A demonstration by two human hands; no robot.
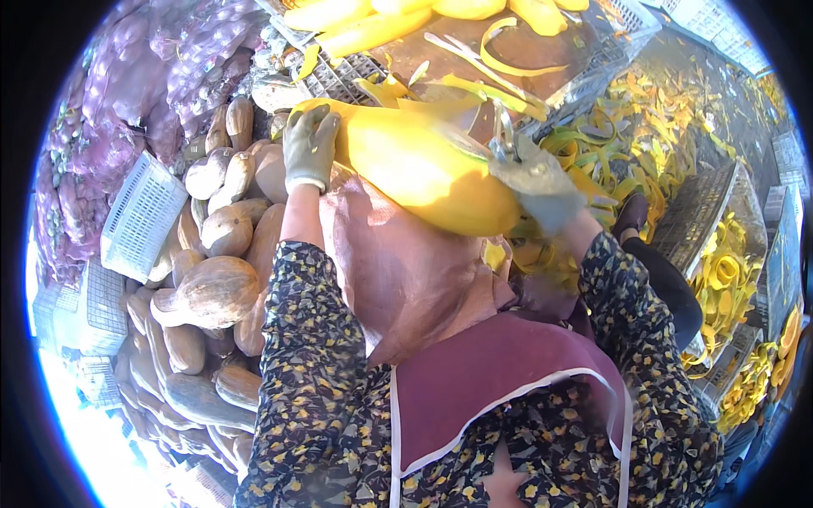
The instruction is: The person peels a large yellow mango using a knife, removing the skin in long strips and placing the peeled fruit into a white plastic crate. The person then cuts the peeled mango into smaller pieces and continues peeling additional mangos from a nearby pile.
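A large yellow squash point(406, 165), mostly stripped of skin, lies slanting across my lap over a pinkish cloth point(387, 254). My left hand point(311, 146), in a grey-green work glove, grips its narrow end. Over the thick end is my gloved right hand point(533, 174), blurred, closed around a metal peeler point(502, 130). A greenish strip of skin runs along the squash near the peeler. Just beyond, long peel strips point(521, 60) lie on a brown surface point(406, 54), with several peeled yellow squashes point(368, 28) at its far side.
Unpeeled tan squashes point(216, 292) are heaped at the left beside a white plastic crate point(143, 219) and purple net sacks point(133, 70). Peelings point(648, 133) cover the ground at the right. Crates of peel point(724, 273) stand there, near a dark shoe point(632, 213).
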